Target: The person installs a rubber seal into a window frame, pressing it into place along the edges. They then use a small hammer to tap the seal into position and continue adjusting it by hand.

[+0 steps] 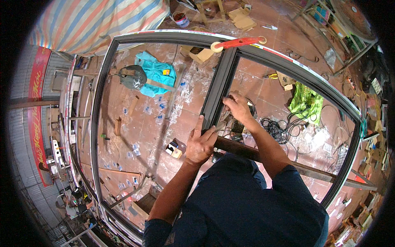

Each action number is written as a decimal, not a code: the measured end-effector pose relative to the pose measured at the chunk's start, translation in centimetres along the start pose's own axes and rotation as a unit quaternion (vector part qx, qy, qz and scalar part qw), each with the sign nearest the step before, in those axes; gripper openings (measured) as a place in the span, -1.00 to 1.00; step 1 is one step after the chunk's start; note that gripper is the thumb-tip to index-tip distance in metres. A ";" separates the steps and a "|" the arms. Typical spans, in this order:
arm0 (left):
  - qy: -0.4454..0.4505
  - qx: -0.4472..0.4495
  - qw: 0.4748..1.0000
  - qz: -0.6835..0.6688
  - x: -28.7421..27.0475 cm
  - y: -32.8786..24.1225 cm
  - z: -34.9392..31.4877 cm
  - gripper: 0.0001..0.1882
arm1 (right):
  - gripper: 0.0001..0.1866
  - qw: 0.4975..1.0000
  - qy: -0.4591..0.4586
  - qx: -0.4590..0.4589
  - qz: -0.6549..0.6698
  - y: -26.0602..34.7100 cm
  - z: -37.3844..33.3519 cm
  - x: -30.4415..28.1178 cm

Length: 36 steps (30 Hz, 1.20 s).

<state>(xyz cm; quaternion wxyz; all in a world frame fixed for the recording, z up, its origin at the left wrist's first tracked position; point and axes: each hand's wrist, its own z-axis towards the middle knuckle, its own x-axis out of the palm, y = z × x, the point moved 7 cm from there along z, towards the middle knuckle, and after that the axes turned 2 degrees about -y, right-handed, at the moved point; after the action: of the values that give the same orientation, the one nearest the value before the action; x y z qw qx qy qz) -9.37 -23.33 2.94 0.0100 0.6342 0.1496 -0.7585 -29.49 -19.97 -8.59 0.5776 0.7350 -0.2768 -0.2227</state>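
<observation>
Workshop: large dark frame [222, 78], yellow-handled pliers [273, 76], tangled cables [275, 130].

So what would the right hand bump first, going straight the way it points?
Probably the dark middle bar; the right hand looks so close that it may already touch it.

A big dark grey frame [164, 39] fills most of the picture, its corners showing at upper left, lower left and far right. It lies spread out below the camera, with a pale outer edge and a red-and-white strip along its top side. Part of its lower side is hidden at bottom centre. A dark middle bar [219, 84], lined with long grooves, meets the top side just right of centre and slants down and slightly left toward the centre, splitting the frame into two see-through openings, left and right.
</observation>
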 end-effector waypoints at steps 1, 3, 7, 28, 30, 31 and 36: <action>0.007 -0.001 1.000 0.005 0.2 0.0 -0.1 -0.61 | -0.65 1.000 -0.004 0.001 0.005 -0.3 0.6 -0.2; 0.001 0.001 1.000 0.000 0.1 0.1 0.0 -0.62 | -0.66 1.000 -0.013 0.004 0.013 -0.6 1.6 -0.6; -0.008 0.004 1.000 -0.007 0.1 0.1 0.1 -0.62 | -0.65 0.998 -0.030 -0.025 0.054 0.0 2.4 -0.9; -0.008 0.005 1.000 -0.001 -0.1 0.0 0.1 -0.64 | -0.60 0.994 0.109 0.013 -0.019 -3.2 -4.0 3.1; -0.005 0.002 1.000 -0.005 0.1 0.2 -0.1 -0.50 | -0.60 0.996 0.068 0.051 0.024 -2.2 -2.3 1.7; -0.003 0.002 1.000 -0.009 0.2 0.2 -0.1 -0.42 | -0.60 0.996 0.026 0.071 0.052 0.0 -2.0 1.0; -0.025 0.005 1.000 0.004 -0.4 -0.3 0.5 -0.72 | -0.64 0.994 0.009 -0.003 0.108 -1.3 2.7 -0.7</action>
<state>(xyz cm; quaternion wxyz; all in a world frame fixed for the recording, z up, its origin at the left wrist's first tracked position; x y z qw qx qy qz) -9.83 -23.25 3.48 0.0141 0.6160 0.1431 -0.7745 -31.52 -21.24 -10.43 0.6030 0.7010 -0.3485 -0.1535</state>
